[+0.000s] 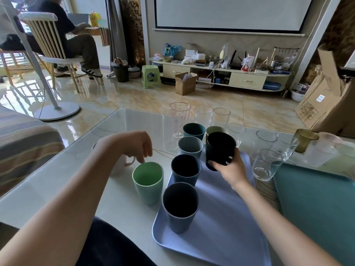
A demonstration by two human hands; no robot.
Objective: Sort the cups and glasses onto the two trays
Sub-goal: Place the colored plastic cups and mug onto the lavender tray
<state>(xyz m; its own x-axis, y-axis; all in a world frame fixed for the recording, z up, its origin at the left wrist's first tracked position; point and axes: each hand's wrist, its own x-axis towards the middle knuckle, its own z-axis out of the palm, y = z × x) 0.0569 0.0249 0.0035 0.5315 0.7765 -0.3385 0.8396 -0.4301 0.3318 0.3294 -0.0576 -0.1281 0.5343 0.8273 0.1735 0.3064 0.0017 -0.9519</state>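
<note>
Two cups on blue tray (226,217) | right hand (230,169) grips black cup (220,148)

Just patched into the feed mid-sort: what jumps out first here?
The right hand grips a black cup, held tilted over the far end of the lilac tray, where three bluish cups already stand along its left edge. The left hand reaches down to the rim of a green cup still on the table, left of that tray. The teal tray at right holds nothing visible.

Cups (186,168) look like matte ribbed plastic, glasses (266,166) are clear and shiny, blue tray (226,214) is smooth matte plastic, table (119,204) glossy, floor (153,98) polished tile.
</note>
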